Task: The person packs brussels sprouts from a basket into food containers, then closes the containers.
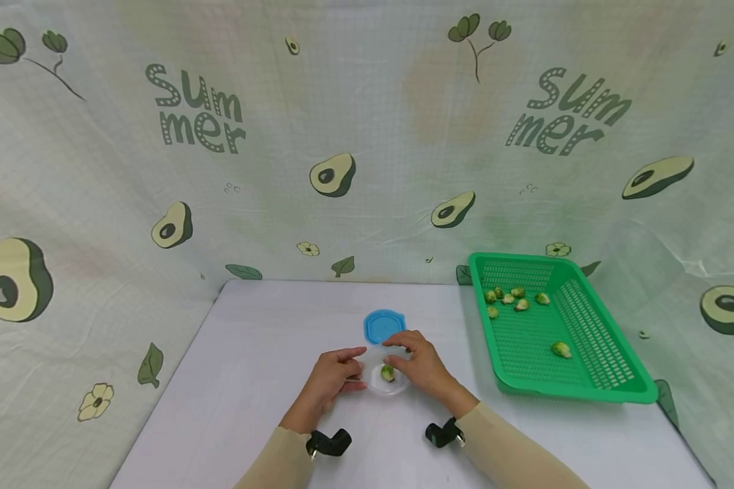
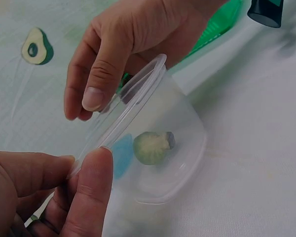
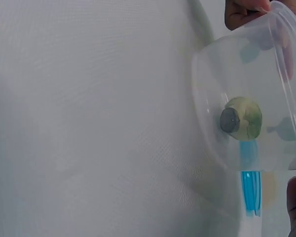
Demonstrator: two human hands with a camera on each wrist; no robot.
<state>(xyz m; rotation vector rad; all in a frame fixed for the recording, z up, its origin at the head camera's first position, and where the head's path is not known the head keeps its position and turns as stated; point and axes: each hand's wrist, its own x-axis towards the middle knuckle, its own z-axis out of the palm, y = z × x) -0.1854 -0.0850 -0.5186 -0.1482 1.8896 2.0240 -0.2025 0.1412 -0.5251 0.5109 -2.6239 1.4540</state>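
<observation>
A clear plastic tub stands tilted, with one Brussels sprout inside, its cut stem facing the tub's base. My left hand pinches the tub's rim between thumb and fingers. Over the tub's opening is my right hand, thumb and forefinger apart at the far side of the rim. A small dark green thing, probably another sprout, shows in the right hand's curled fingers; most of it is hidden. Just beyond the tub lies a round blue lid.
To the right sits a green plastic basket with several Brussels sprouts in it, most near its far left corner. A printed cloth hangs behind the white table. Each wrist wears a small black camera.
</observation>
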